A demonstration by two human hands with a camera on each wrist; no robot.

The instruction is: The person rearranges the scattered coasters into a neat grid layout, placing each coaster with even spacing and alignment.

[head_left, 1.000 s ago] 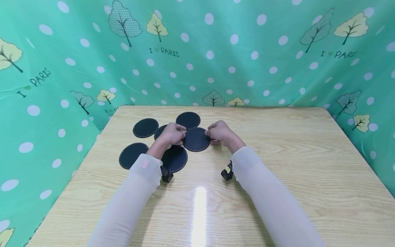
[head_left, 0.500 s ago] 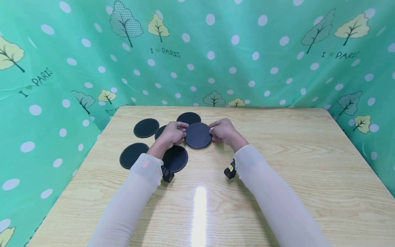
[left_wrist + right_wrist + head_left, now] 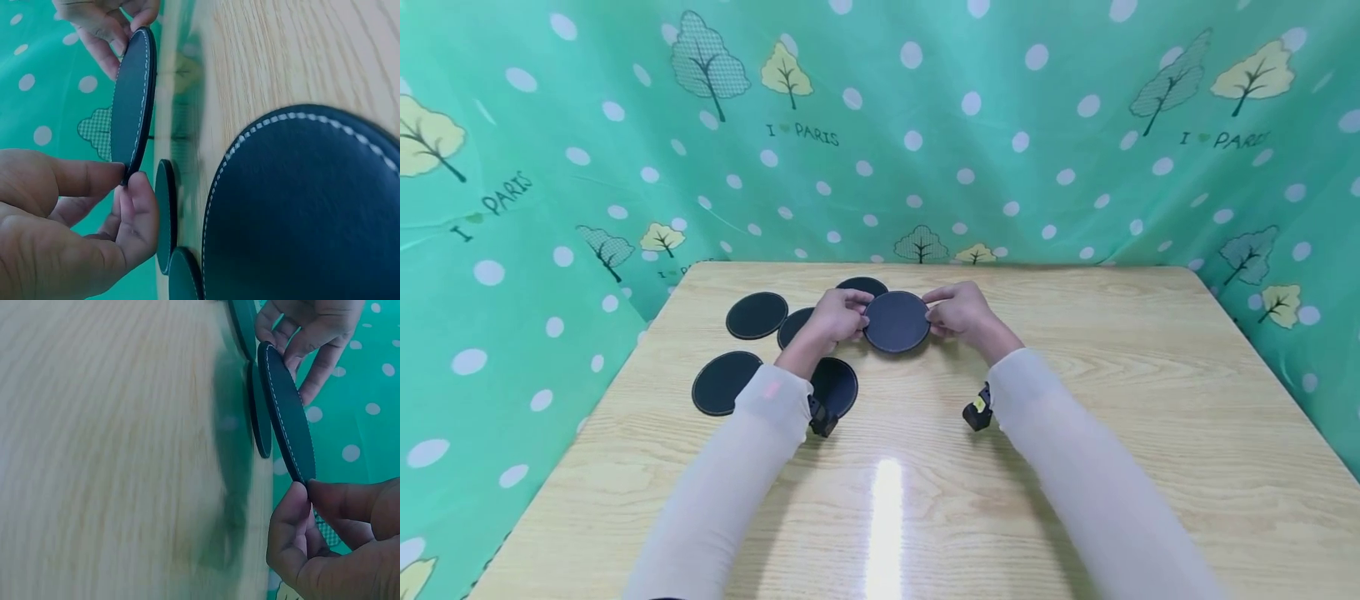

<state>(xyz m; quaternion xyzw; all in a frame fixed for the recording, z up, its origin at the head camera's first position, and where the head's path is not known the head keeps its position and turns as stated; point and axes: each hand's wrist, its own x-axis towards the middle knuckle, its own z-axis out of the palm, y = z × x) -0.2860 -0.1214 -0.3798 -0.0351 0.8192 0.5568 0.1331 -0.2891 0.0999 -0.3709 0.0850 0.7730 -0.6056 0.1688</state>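
Note:
A round black coaster (image 3: 897,322) with pale stitching round its rim is held above the table between both hands. My left hand (image 3: 838,319) pinches its left edge between thumb and fingers, as the left wrist view shows close up. On the opposite edge my right hand (image 3: 961,313) pinches it the same way. In the right wrist view the raised coaster (image 3: 289,415) is seen nearly edge-on, apart from the wood below. Behind it lies another coaster (image 3: 863,285), partly covered by the left hand and the held one.
More black coasters lie flat to the left: a back-left coaster (image 3: 757,315), a front-left coaster (image 3: 724,383), a coaster (image 3: 793,325) beside the left hand, and one (image 3: 837,387) partly under the left wrist. The wooden table (image 3: 1075,400) meets a green dotted curtain (image 3: 970,133) behind.
Both hands have lifted the coaster off the table and carried it slightly to the right and away. The other coasters stay where they lay.

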